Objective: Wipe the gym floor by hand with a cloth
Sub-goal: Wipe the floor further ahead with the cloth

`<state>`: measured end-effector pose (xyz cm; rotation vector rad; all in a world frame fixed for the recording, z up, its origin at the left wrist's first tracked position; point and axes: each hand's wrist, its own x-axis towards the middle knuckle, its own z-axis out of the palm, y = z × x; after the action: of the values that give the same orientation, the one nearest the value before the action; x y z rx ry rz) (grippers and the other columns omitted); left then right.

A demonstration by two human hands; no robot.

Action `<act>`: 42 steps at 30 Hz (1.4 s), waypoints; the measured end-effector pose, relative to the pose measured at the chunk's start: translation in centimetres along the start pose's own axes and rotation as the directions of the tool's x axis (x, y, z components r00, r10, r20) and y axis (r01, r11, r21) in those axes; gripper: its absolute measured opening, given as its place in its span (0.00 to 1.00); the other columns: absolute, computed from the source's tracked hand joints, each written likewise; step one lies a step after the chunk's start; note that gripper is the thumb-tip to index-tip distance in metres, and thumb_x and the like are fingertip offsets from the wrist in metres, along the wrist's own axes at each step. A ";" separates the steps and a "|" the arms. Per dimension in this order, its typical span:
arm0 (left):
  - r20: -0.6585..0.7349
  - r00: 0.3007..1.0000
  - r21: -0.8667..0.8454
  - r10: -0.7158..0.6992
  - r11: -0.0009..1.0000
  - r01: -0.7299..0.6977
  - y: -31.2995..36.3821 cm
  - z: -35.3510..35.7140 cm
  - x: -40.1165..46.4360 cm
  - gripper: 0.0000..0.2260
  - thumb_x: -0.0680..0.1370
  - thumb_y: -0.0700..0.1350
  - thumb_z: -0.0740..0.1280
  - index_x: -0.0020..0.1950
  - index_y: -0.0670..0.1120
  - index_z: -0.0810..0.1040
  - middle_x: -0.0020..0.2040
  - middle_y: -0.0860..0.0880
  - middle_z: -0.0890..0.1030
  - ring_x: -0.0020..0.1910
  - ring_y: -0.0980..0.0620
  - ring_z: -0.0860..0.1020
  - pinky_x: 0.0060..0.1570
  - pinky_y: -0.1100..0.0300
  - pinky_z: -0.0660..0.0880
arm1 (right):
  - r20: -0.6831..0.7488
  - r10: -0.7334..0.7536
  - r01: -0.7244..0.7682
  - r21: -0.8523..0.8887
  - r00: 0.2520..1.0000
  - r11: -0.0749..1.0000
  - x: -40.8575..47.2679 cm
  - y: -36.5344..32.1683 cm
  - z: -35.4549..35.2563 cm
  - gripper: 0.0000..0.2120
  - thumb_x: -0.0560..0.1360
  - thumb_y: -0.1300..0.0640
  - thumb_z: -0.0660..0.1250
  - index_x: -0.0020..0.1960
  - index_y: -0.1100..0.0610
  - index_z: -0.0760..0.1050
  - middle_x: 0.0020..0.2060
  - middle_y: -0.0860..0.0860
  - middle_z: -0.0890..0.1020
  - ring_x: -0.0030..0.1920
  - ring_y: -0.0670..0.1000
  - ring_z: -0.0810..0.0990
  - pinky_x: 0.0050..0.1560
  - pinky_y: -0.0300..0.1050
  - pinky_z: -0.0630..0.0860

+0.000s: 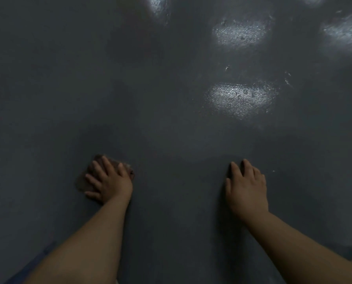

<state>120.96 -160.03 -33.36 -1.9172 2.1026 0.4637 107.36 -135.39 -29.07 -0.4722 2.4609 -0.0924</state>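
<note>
Head view: the cloth lies flat on the floor under the left hand, whose straight fingers press it. The right hand rests spread on bare floor, well apart.

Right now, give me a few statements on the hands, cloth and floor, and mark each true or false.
1. The left hand presses a brownish cloth flat on the dark grey floor. True.
2. The right hand grips a second cloth. False: it rests flat on bare floor, holding nothing.
3. Bright glare patches lie ahead of the right hand. True.
4. Both hands overlap on the cloth. False: they lie well apart.
</note>
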 end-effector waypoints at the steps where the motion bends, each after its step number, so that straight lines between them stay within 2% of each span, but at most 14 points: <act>1: 0.006 0.999 -0.022 -0.041 0.999 0.041 0.3 0.4 -0.8 0.25 0.82 0.55 0.48 0.78 0.53 0.45 0.79 0.51 0.43 0.77 0.42 0.42 0.70 0.34 0.41 | 0.002 0.000 0.000 -0.002 1.000 1.000 -0.1 0.0 0.1 0.26 0.82 0.48 0.50 0.77 0.52 0.52 0.76 0.56 0.51 0.75 0.58 0.51 0.74 0.54 0.48; 4: 0.006 1.000 0.008 0.005 1.000 -0.006 2.4 2.1 -4.0 0.26 0.82 0.55 0.49 0.79 0.51 0.47 0.79 0.49 0.44 0.77 0.40 0.43 0.69 0.34 0.41 | 0.009 -0.002 0.002 -0.004 1.000 1.000 -0.2 0.0 0.1 0.25 0.81 0.48 0.50 0.77 0.52 0.52 0.77 0.55 0.51 0.75 0.58 0.52 0.74 0.54 0.50; 7: 0.029 0.943 0.091 0.332 0.938 -0.334 4.7 4.6 -8.5 0.30 0.77 0.59 0.49 0.76 0.47 0.60 0.77 0.42 0.58 0.74 0.34 0.56 0.67 0.30 0.48 | 0.015 -0.014 0.014 0.004 1.000 1.000 -0.3 0.3 0.1 0.25 0.82 0.49 0.50 0.77 0.52 0.52 0.77 0.55 0.50 0.75 0.57 0.52 0.75 0.53 0.50; 10: 0.214 0.715 0.233 0.665 0.676 -0.699 6.1 6.1 -12.3 0.33 0.72 0.64 0.51 0.70 0.47 0.71 0.70 0.42 0.71 0.68 0.34 0.68 0.65 0.36 0.52 | 0.016 -0.026 0.026 0.016 1.000 1.000 -0.3 0.5 0.2 0.25 0.82 0.50 0.50 0.77 0.54 0.52 0.77 0.54 0.50 0.75 0.56 0.52 0.75 0.52 0.51; 12: 0.344 0.545 0.267 0.765 0.477 -0.837 6.6 5.7 -12.9 0.33 0.71 0.65 0.49 0.72 0.51 0.69 0.73 0.46 0.68 0.70 0.36 0.66 0.67 0.37 0.50 | 0.016 -0.038 0.038 0.004 0.999 0.999 -0.3 0.6 0.3 0.25 0.82 0.50 0.50 0.77 0.54 0.51 0.77 0.55 0.50 0.75 0.56 0.52 0.75 0.52 0.51; 15: 0.387 0.401 0.308 0.830 0.293 -0.905 6.5 5.2 -10.9 0.33 0.73 0.64 0.45 0.75 0.54 0.61 0.76 0.49 0.60 0.74 0.39 0.58 0.70 0.39 0.40 | 0.020 -0.038 0.038 -0.005 0.999 0.999 -0.4 0.6 0.3 0.26 0.82 0.50 0.50 0.77 0.54 0.50 0.77 0.54 0.49 0.76 0.56 0.51 0.75 0.51 0.51; 18: 0.269 0.460 0.380 0.846 0.346 -0.858 5.6 4.4 -8.4 0.30 0.76 0.64 0.45 0.77 0.56 0.47 0.79 0.51 0.49 0.77 0.42 0.49 0.70 0.42 0.38 | 0.044 -0.046 0.046 0.002 0.998 0.999 -0.6 0.6 0.2 0.26 0.82 0.49 0.49 0.78 0.53 0.49 0.77 0.54 0.47 0.76 0.55 0.48 0.75 0.52 0.49; 20: 0.220 0.660 0.355 0.718 0.572 -0.740 4.1 3.9 -6.5 0.30 0.79 0.63 0.48 0.76 0.56 0.38 0.78 0.53 0.38 0.77 0.45 0.39 0.71 0.42 0.35 | 0.050 -0.059 0.059 -0.002 0.997 0.998 -0.8 0.7 0.3 0.26 0.82 0.50 0.49 0.78 0.53 0.48 0.77 0.54 0.46 0.77 0.55 0.47 0.75 0.52 0.48; 24: 0.015 0.944 0.163 0.330 0.931 -0.328 -0.9 2.6 -4.3 0.31 0.80 0.61 0.51 0.78 0.53 0.42 0.79 0.50 0.41 0.77 0.43 0.41 0.71 0.37 0.42 | 0.059 -0.083 0.084 -0.022 0.995 0.996 -1.5 0.8 0.8 0.25 0.82 0.50 0.49 0.78 0.53 0.49 0.77 0.54 0.46 0.76 0.56 0.47 0.75 0.52 0.47; 27: -0.045 0.999 -0.001 0.023 1.000 -0.024 -3.8 2.6 -5.4 0.31 0.80 0.61 0.52 0.79 0.52 0.46 0.79 0.49 0.44 0.77 0.42 0.43 0.71 0.36 0.43 | 0.062 -0.097 0.100 -0.034 0.993 0.994 -2.3 1.0 1.2 0.25 0.82 0.50 0.50 0.78 0.53 0.49 0.77 0.54 0.46 0.76 0.56 0.48 0.75 0.52 0.48; 33: -0.013 0.990 -0.097 -0.144 0.985 0.142 -2.3 5.1 -11.1 0.31 0.80 0.59 0.53 0.79 0.48 0.48 0.79 0.46 0.45 0.76 0.39 0.43 0.70 0.36 0.41 | 0.058 -0.124 0.126 -0.038 0.991 0.991 -3.1 1.6 1.5 0.25 0.82 0.50 0.50 0.77 0.53 0.50 0.77 0.55 0.47 0.76 0.57 0.49 0.75 0.51 0.49; 37: 0.022 0.985 -0.047 0.172 0.984 -0.171 2.1 7.7 -16.0 0.32 0.77 0.60 0.58 0.75 0.43 0.62 0.76 0.39 0.59 0.73 0.31 0.57 0.65 0.28 0.50 | 0.034 -0.103 0.104 -0.025 0.994 0.994 -3.6 2.8 1.6 0.25 0.82 0.51 0.50 0.77 0.53 0.51 0.77 0.54 0.48 0.76 0.56 0.50 0.75 0.50 0.49; 39: 0.110 0.881 0.099 0.460 0.877 -0.471 3.7 8.6 -19.0 0.32 0.73 0.61 0.54 0.71 0.43 0.69 0.72 0.39 0.67 0.68 0.30 0.67 0.64 0.29 0.55 | 0.030 -0.082 0.083 -0.022 0.996 0.996 -3.9 3.4 1.4 0.25 0.82 0.51 0.51 0.77 0.54 0.51 0.77 0.55 0.48 0.76 0.56 0.50 0.75 0.50 0.49; 42: 0.330 0.511 0.265 0.794 0.442 -0.857 4.9 9.5 -21.2 0.32 0.77 0.62 0.48 0.76 0.50 0.43 0.75 0.49 0.38 0.76 0.35 0.46 0.68 0.37 0.34 | 0.054 -0.059 0.060 -0.022 0.997 0.998 -4.1 4.3 1.4 0.29 0.80 0.51 0.57 0.77 0.54 0.51 0.77 0.56 0.48 0.76 0.57 0.50 0.75 0.50 0.50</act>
<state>117.93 -136.53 -33.36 -0.4584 2.6410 0.2865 109.88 -129.89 -28.61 -0.5518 2.3987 -0.0742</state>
